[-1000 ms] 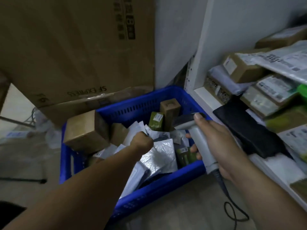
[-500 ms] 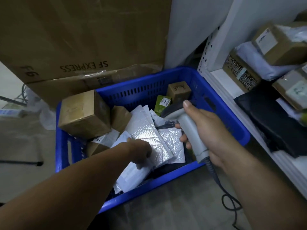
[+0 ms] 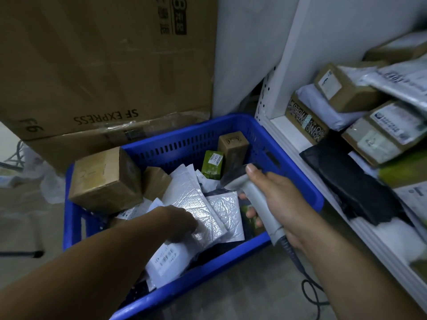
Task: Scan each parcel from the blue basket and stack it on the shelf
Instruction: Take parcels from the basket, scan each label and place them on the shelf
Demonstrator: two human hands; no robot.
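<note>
My left hand (image 3: 182, 224) is down on the silver mailer (image 3: 196, 199), knuckles up. The fingers are hidden under the hand, so I cannot tell whether they have caught an edge or only press on it. The mailer lies flat in the middle of the blue basket (image 3: 208, 272), its long axis running from the back wall toward the front rim and leaning a little right at the near end. No label shows on its upper face.

I see three risks. The slick film could slip from a shallow pinch. The mailer overlaps a smaller silver mailer (image 3: 227, 213) and a white mailer (image 3: 166, 262), so a lift may drag one along. The label is probably underneath, which would mean a flip first.

My right hand (image 3: 277, 199) is wrapped round the scanner (image 3: 258, 204), over the basket's right side, its head aimed at the back wall, away from the mailer. The brown box (image 3: 104, 179) on the left rim looks tippable if I jostle the pile. The shelf (image 3: 282, 125) is just right of the basket.
</note>
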